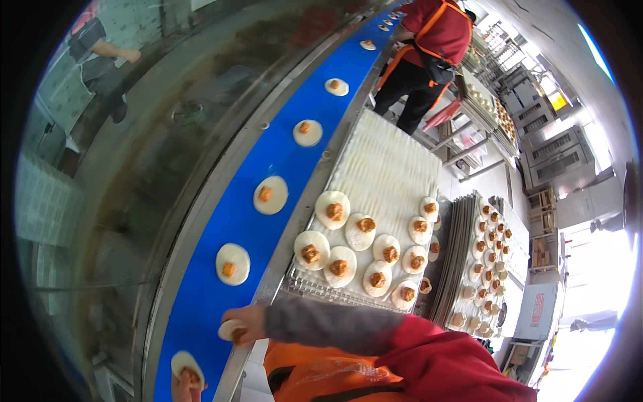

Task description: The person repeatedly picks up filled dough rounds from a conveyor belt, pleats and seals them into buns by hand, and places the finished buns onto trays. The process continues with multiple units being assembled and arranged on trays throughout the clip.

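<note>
My right hand, its arm in a grey sleeve, reaches over the near edge of the blue conveyor belt. Its fingers grip a flat dough round with brown-orange filling on it. At the lower left, my left hand shows only partly; it holds another dough round, tilted, with filling towards the fingers. Further up the belt lie several pale dough rounds, each with a lump of filling; the closest is this dough round.
Right of the belt, a pale-lined tray carries several filled dough rounds in its nearer part. Stacked trays stand beyond it. A co-worker in red and orange bends over the belt's far end. Glass panelling runs along the left.
</note>
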A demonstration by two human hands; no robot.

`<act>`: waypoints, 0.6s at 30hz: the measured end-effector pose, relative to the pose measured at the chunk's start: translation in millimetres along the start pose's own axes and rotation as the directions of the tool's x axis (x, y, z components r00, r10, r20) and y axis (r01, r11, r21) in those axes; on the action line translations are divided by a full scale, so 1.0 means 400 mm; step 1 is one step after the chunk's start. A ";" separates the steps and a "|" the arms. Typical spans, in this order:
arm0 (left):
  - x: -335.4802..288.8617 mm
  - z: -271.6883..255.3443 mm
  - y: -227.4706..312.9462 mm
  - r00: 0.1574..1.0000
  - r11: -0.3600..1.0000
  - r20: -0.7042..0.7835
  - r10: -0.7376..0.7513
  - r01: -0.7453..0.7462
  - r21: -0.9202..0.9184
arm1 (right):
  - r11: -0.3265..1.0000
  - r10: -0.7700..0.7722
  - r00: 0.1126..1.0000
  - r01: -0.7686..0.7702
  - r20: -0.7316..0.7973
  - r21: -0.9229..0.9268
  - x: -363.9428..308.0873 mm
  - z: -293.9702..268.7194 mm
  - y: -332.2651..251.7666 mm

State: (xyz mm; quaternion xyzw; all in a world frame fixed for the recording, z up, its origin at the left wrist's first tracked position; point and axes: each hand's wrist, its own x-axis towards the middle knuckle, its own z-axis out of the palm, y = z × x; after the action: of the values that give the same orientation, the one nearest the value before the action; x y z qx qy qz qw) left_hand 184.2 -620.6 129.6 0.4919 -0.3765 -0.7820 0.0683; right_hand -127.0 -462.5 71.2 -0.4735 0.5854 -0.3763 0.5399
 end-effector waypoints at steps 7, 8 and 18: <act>0.327 0.980 0.080 0.645 0.946 0.758 0.091 -0.295 0.137 | 0.876 0.432 0.619 -0.114 -0.656 0.469 -0.707 -0.556 0.125; 0.370 1.126 0.045 0.568 0.953 0.821 0.058 -0.276 0.124 | 0.915 0.396 0.596 -0.325 -0.699 0.241 -0.770 -0.616 0.156; 0.484 1.442 -0.103 0.188 -0.076 0.776 0.603 -0.954 0.290 | 0.609 -0.004 0.667 -0.589 -0.745 -0.531 -0.828 -0.922 0.221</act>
State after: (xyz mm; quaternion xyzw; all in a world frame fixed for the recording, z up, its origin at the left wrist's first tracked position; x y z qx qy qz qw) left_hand -376.5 -382.8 97.8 -0.0439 -0.8816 -0.4099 0.2296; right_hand -515.1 -146.8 127.9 -0.3632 0.9140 -0.1482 0.1031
